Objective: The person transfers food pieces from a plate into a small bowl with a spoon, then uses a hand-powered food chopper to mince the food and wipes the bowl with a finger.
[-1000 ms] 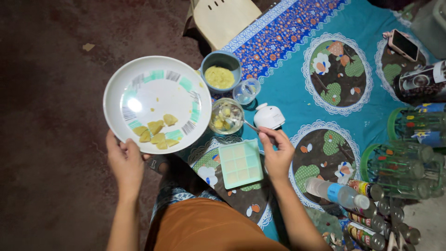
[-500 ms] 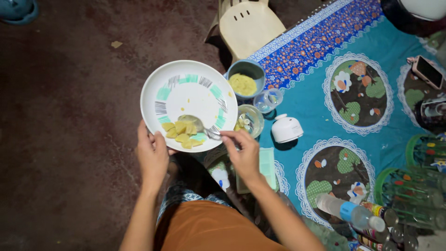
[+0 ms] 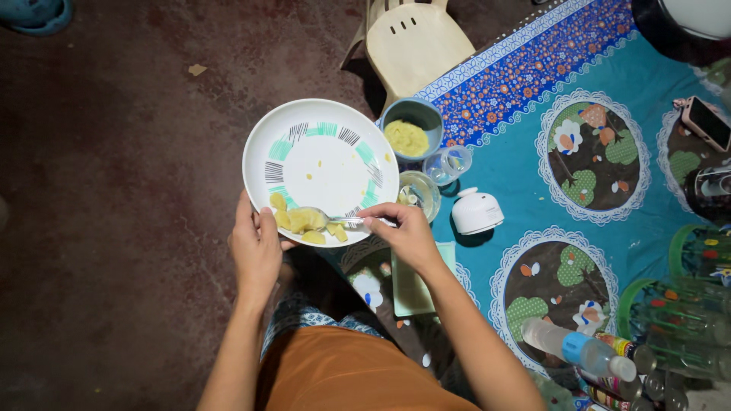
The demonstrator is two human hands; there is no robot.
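phone point(image 3: 707, 123) (screen dark), far right; labelled bottles point(image 3: 609, 346).

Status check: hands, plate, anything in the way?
Left hand grips plate rim. Right hand holds spoon in yellow food pieces. Nothing blocking; small glass bowl beside plate.

We count one white plate point(image 3: 324, 156), one spoon point(image 3: 346, 221), one blue bowl point(image 3: 412, 125), one plastic stool point(image 3: 415, 42), two hands.
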